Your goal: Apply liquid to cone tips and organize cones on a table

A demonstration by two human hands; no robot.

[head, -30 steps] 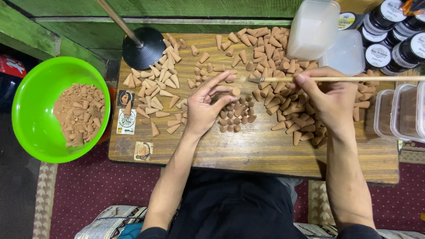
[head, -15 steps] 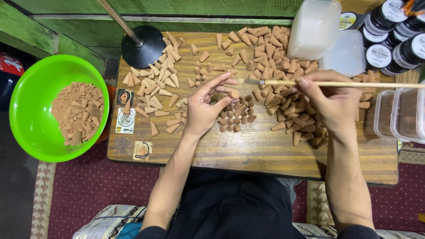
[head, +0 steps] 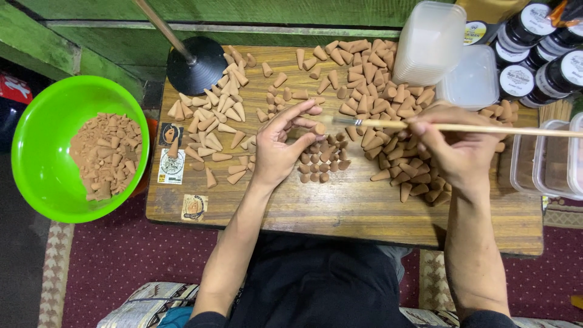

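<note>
Tan-brown cones cover the brown wooden table, a bright green bowl off its left edge, over maroon carpet.

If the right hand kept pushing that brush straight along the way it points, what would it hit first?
Probably the small cone pinched in the left hand: the brush in the right hand points straight at it, tip nearly touching.

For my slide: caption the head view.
Left hand holds a clay-coloured cone; right hand points a thin brush at it.

table mid-frame, loose cones spread over its top, bowl off its left edge with cones inside, lamp base upper left corner, lidded jars upper right, clear tubs right edge
</note>
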